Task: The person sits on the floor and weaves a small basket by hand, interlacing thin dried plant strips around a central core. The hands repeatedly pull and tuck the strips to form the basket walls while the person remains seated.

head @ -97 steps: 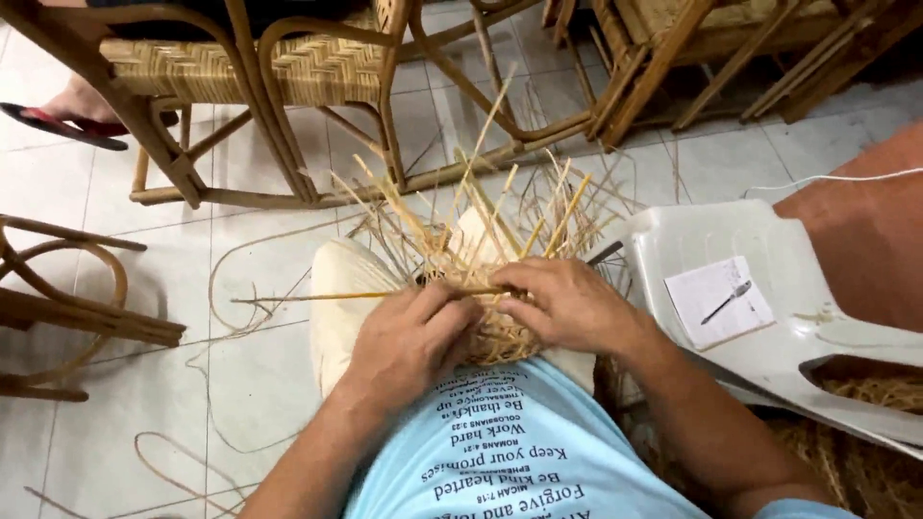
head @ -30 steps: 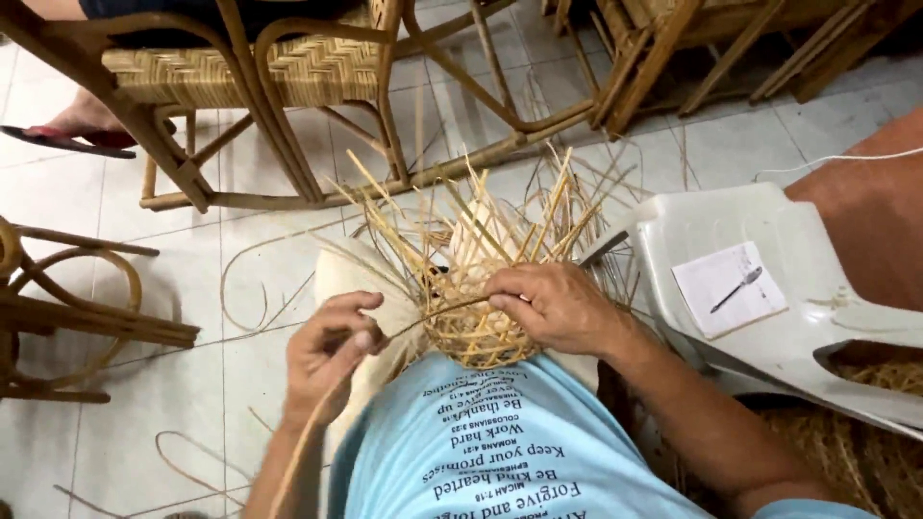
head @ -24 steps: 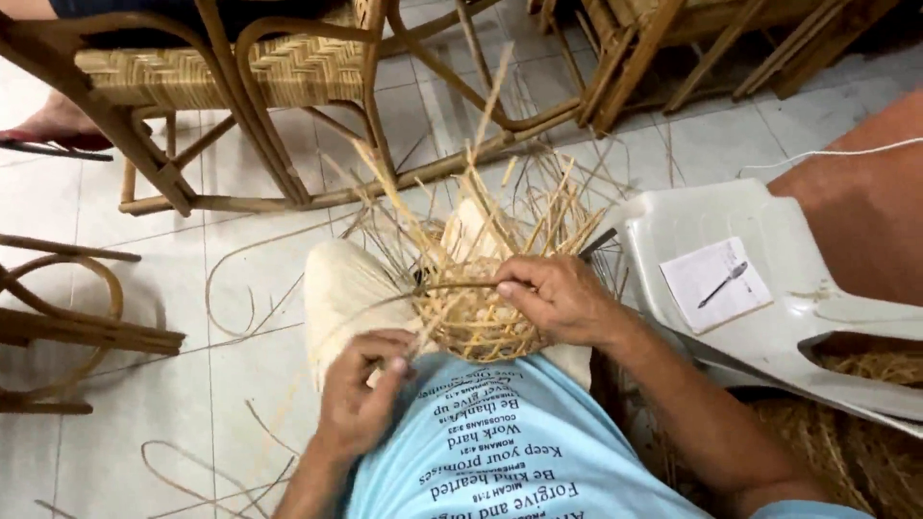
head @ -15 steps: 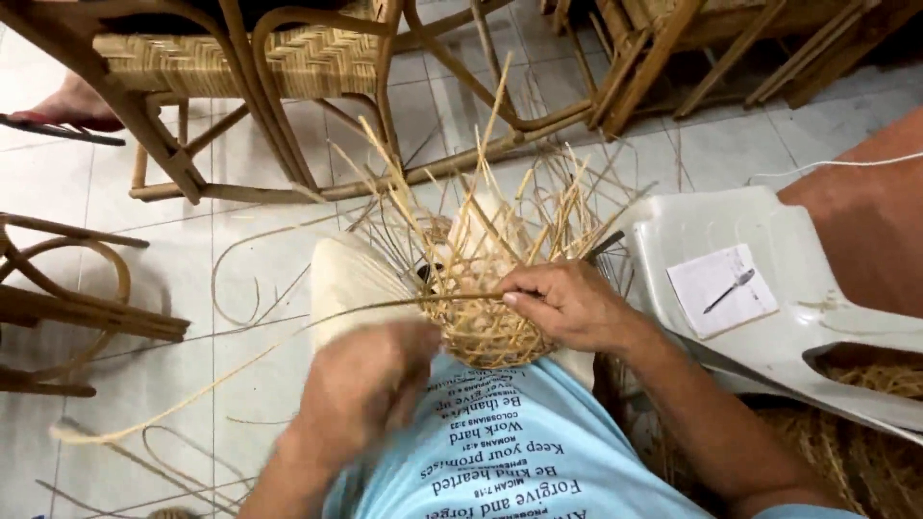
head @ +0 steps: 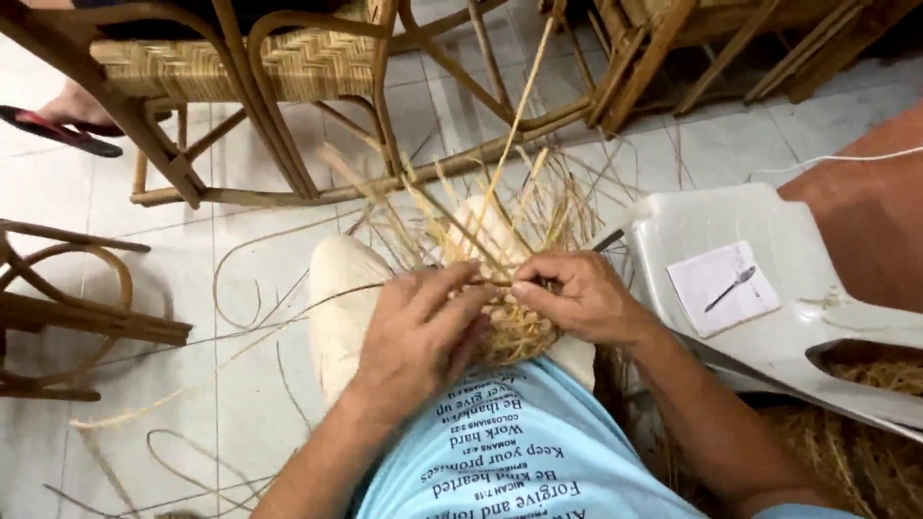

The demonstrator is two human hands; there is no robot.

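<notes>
Both hands on the half-woven basket [head: 514, 322] in the lap: left hand [head: 418, 332] laid over its near side, fingers curled on the weave; right hand [head: 582, 298] pinching a thin rattan strand [head: 317, 298] at the rim. Loose stakes [head: 500, 202] fan upward beyond the fingers

A single head-worn camera looks steeply down from the seated person's own eye level, close over the lap, where the left hand [head: 418, 332] and right hand [head: 577, 298] meet at the half-woven basket [head: 514, 327] near the middle of the frame. The view faces forward across the tiled floor [head: 240, 250] to the rattan chair [head: 240, 67] along the top edge. A white plastic chair [head: 731, 231] sits at the right. The person's pale blue shirt [head: 510, 461] fills the bottom edge.
</notes>
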